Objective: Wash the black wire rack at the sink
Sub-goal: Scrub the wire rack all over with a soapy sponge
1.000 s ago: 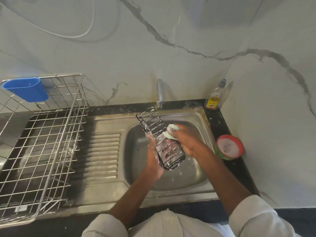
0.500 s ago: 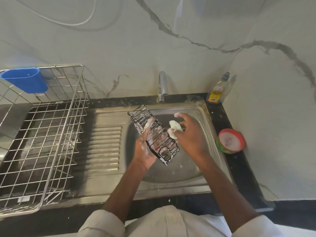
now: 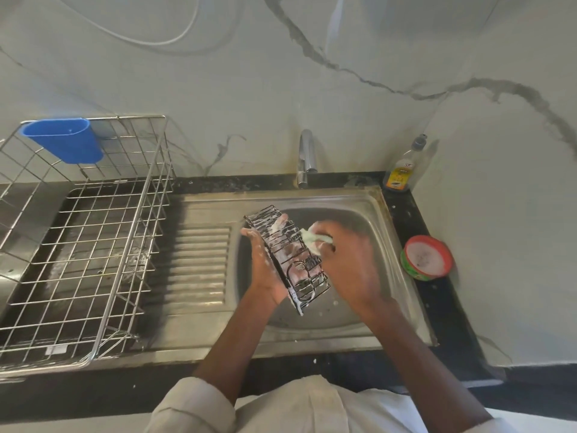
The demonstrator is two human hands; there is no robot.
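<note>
Where the steel drainboard runs off to the left, a wire dish basket (image 3: 93,245) stands on it with a blue plastic cutlery cup (image 3: 62,140) hooked over its back rim; no dishes show in either. To the right lies the ribbed draining strip, then the steel sink (image 3: 387,245), whose basin holds flecks of suds. Over that basin the left hand (image 3: 263,270) grips the black wire rack (image 3: 288,257) from beneath, fingers curled round its left edge, the rack tilted and slanting away from the person, foam on its bars. The right hand (image 3: 346,260) pinches a pale scrub pad (image 3: 312,240), possibly a sponge since motion blur softens it, against the rack's right side. A chrome tap (image 3: 306,157) rises behind the basin. Further right, on the black stone desk (image 3: 437,307), a nearly empty dish-soap bottle (image 3: 401,170) stands in the corner, and a round red-rimmed tub (image 3: 426,257) holds whitish paste. Grey-veined marble walls enclose the corner, and a white cable loops across the top.
</note>
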